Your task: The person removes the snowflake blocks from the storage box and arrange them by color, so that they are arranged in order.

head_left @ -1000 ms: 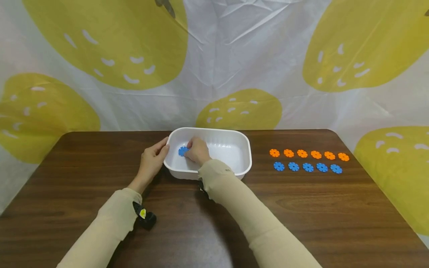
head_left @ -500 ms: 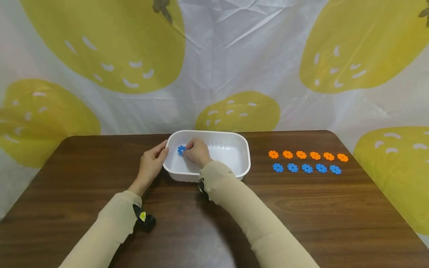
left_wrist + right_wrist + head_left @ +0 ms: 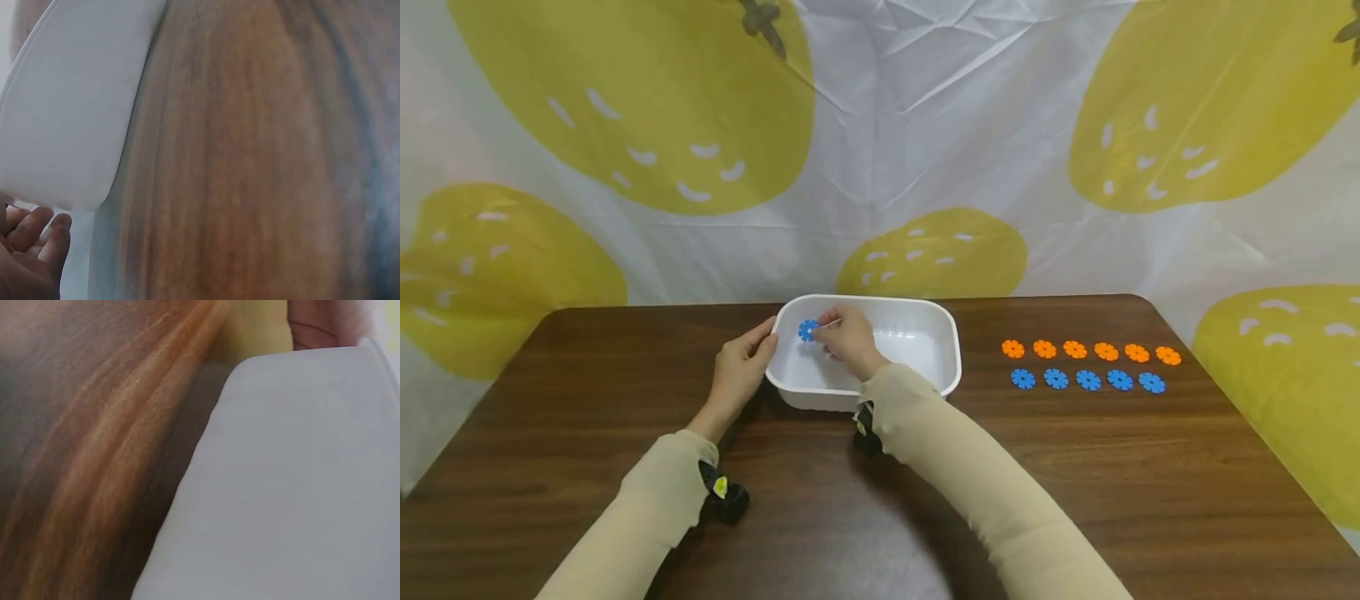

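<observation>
Near the back middle of the brown table a white plastic tub (image 3: 925, 387) stands upright. My right hand (image 3: 848, 340) reaches inside it and pinches a blue notched disc (image 3: 807, 331) by its right edge, thumb and forefinger together. Neither the disc nor the pinching fingertips show in the wrist views, where the tub's wall (image 3: 300, 462) fills much of the right one. At the tub's left end my left hand (image 3: 739, 367) touches the outer wall and rim. In the left wrist view its fingers (image 3: 56, 247) lie against the tub's end.
On the right side of the table (image 3: 1037, 483), several orange notched discs (image 3: 1075, 349) lie in a row. A row of several blue notched discs (image 3: 1087, 381) lies just in front of them. A lemon-patterned cloth (image 3: 917, 150) hangs behind the table.
The right hand has shifted slightly up and to the right within the tub, with the blue disc still pinched. The left hand stays at the tub's end. The discs on the table lie unchanged.
</observation>
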### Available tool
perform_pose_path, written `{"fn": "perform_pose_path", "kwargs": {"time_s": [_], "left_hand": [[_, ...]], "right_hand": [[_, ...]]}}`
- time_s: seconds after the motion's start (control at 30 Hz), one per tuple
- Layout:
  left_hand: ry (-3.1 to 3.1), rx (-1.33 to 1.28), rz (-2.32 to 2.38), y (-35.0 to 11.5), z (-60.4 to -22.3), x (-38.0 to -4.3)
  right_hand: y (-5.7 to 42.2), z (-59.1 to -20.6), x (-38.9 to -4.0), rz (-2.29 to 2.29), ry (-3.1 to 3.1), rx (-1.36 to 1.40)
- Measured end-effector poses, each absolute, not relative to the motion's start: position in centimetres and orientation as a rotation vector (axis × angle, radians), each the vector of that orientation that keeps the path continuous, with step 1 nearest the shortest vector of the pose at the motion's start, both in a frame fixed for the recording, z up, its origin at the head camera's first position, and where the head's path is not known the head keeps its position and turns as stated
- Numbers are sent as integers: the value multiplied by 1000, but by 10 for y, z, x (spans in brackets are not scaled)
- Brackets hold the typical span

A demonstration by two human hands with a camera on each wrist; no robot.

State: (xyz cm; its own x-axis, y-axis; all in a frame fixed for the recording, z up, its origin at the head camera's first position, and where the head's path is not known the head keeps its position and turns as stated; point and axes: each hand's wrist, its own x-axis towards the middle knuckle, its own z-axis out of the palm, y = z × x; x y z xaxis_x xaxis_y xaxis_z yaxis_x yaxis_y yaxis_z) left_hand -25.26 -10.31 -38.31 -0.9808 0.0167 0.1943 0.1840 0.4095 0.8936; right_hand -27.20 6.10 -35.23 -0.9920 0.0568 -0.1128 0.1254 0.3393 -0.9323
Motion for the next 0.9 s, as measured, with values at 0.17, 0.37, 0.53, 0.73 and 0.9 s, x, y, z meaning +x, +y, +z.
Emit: {"fn": "perform_pose_path", "kwargs": {"time_s": [0.17, 0.37, 0.53, 0.73, 0.9], "left_hand": [[-2508, -191, -1616, -102, -382, -252], [-2506, -182, -1630, -102, -381, -251], [-2515, -184, -1625, -105, -382, -252], [-2535, -181, -1581, -110, -384, -252], [-2531, -179, -1561, -109, -383, -254]], "right_hand": [[68, -344, -267, -1915, 2417, 190], [82, -333, -259, -1981, 2375, 153], [102, -324, -251, -2030, 2355, 150], [135, -318, -242, -2085, 2365, 162], [168, -312, -232, -2118, 2379, 211]]}}
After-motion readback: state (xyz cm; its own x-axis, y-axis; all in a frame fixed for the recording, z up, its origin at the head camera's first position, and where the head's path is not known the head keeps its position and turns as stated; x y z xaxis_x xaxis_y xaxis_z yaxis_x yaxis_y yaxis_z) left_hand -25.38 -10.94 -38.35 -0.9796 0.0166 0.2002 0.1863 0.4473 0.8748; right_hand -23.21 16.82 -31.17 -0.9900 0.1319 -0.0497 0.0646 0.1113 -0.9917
